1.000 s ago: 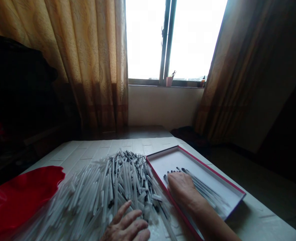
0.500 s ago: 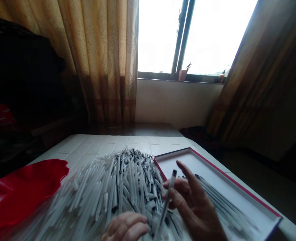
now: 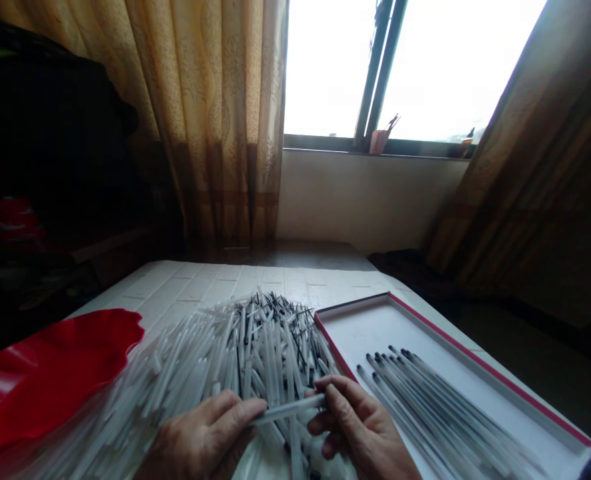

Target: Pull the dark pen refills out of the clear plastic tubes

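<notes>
Between my two hands a translucent pen (image 3: 290, 408) lies almost level, its right end slightly higher. My left hand (image 3: 208, 427) pinches the pen's left end between thumb and fingers. At the other end, my right hand (image 3: 353, 420) has it between thumb and forefinger, the remaining fingers curled below. Both ends are hidden by fingertips. Under and behind the hands spreads a large heap of clear pen barrels (image 3: 185, 360), mixed with thin black-tipped refills (image 3: 270, 310) and small black and clear pieces. To the right, several pens (image 3: 425, 393) with dark ends lie side by side in a shallow box lid.
The white box lid (image 3: 345, 330) has a red and dark rim and stands right of the heap. A red scalloped tray (image 3: 60, 360) sits at the left. Beyond the brick-patterned white tabletop (image 3: 185, 280) are curtains (image 3: 215, 120) and a window with a pink cup (image 3: 378, 141).
The pen has turned from steeply upright in my right hand to nearly level. My left hand has come up and now grips its left end. My right hand has moved away from the lid's pens.
</notes>
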Demonstrator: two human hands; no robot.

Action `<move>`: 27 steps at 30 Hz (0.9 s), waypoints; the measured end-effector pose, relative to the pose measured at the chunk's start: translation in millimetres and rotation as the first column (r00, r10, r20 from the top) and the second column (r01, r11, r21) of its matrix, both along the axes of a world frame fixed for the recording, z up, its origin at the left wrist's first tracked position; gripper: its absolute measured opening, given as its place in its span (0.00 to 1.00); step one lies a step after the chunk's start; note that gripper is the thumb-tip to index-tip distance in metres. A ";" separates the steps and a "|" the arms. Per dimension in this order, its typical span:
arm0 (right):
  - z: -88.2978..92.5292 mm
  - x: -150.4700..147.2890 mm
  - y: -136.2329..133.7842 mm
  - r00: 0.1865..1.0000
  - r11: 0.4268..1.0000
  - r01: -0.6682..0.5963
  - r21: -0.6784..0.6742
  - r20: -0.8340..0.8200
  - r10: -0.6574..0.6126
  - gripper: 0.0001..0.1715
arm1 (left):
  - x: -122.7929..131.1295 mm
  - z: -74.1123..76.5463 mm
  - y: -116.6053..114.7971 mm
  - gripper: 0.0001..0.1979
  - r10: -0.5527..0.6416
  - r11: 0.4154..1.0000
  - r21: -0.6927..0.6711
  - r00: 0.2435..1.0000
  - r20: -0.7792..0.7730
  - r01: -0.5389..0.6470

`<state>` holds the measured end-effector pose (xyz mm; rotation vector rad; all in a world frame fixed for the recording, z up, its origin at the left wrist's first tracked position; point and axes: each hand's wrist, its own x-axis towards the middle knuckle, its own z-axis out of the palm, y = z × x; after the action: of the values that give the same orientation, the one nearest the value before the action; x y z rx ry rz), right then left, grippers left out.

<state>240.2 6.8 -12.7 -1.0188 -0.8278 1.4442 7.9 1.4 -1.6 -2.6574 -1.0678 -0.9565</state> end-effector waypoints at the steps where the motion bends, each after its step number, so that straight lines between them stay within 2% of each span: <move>1: -0.9 -0.5 0.1 1.000 1.000 -0.008 -0.010 0.007 0.009 0.33 | 0.0 1.7 1.0 0.13 0.003 1.000 -0.008 1.000 0.019 -0.003; 5: -6.8 0.5 0.6 0.991 0.998 -0.066 -0.002 0.117 0.066 0.35 | 6.0 -8.4 3.7 0.13 -0.074 0.994 0.084 0.991 0.112 0.065; 8: -10.3 5.9 3.7 0.982 0.997 -0.071 0.019 0.180 0.066 0.35 | 11.3 -14.0 6.2 0.14 -0.098 0.985 0.153 0.987 0.126 0.078; 13: -13.0 12.7 9.3 0.967 0.997 -0.064 0.031 0.251 0.055 0.34 | 18.2 -3.2 8.1 0.12 -0.056 0.995 0.083 0.997 0.057 0.051; 20: -5.7 11.0 14.4 0.954 0.981 0.041 0.187 0.284 -0.094 0.28 | 28.7 -2.3 10.1 0.11 0.012 0.991 0.134 1.000 0.020 -0.015; 27: -16.1 12.7 22.9 0.930 0.938 0.047 0.345 0.328 -0.167 0.25 | 31.8 -4.7 15.3 0.12 0.049 0.982 0.186 0.997 -0.059 -0.038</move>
<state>252.9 29.7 -28.8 -1.0578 -1.2106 0.9925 39.7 16.7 -6.3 -2.4869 -0.9689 -0.9090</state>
